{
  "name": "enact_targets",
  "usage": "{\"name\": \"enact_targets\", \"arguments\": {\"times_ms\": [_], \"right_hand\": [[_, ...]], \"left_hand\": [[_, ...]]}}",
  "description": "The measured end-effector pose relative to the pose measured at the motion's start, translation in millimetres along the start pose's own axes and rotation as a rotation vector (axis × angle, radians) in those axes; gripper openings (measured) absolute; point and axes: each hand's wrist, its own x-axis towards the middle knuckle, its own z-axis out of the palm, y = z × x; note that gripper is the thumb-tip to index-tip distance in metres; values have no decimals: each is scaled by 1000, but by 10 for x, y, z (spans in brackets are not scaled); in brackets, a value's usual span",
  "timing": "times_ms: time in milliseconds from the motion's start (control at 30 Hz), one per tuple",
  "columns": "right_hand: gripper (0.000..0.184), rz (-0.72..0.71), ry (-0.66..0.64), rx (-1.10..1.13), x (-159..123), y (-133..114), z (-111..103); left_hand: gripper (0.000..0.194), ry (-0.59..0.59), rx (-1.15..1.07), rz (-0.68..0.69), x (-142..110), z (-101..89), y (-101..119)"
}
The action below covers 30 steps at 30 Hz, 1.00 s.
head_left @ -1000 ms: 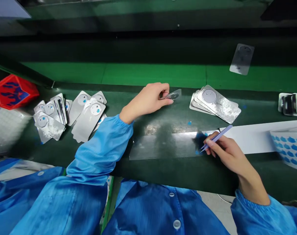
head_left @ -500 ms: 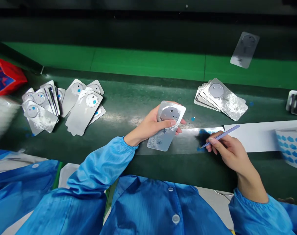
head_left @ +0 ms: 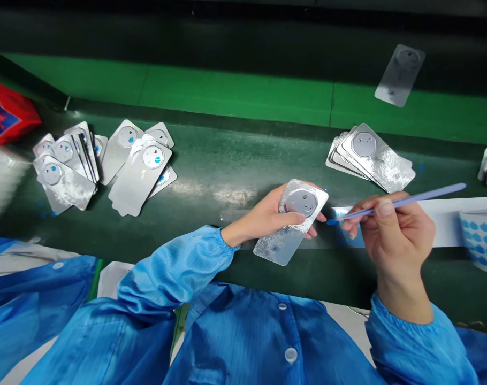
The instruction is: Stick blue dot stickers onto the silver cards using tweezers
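Note:
My left hand (head_left: 263,218) is closed around the edges of a silver metal plate (head_left: 279,245), its thumb across the face. The plate has rounded corners and an octagonal recess with small holes near its upper end. In my right hand (head_left: 402,240) is a pair of lavender tweezers (head_left: 434,193), pinched between thumb and fingers with the tips pointing left. A small blue sticker (head_left: 331,221) is at the tweezer tips, just right of the plate and apart from it. Below my right hand lies a white backing strip (head_left: 446,216) with blue stickers.
At the right, the strip's end curls up (head_left: 482,240). A fanned stack of plates (head_left: 382,160) lies back right; piles of plates, many with blue stickers (head_left: 137,176) (head_left: 65,166), lie left. One plate (head_left: 400,77) rests on the green ledge. A red bag (head_left: 10,115) stands far left.
My right hand has lifted from the strip, and a blue sticker now shows at the tweezer tips. My left hand has shifted right and slightly nearer me with the plate.

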Motion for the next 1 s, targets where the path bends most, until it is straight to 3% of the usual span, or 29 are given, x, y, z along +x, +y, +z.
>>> {"name": "enact_targets", "arguments": {"times_ms": [100, 200, 867, 1000], "right_hand": [[43, 16, -54, -8, 113, -35, 231], [44, 16, -82, -31, 182, -16, 329], [47, 32, -47, -94, 142, -1, 315], [45, 8, -33, -147, 136, -1, 330]], "left_hand": [[62, 30, -35, 3, -6, 47, -26], [61, 22, -55, 10, -5, 61, -43], [56, 4, -10, 39, 7, 36, -91], [54, 47, 26, 60, 10, 79, -99]]}}
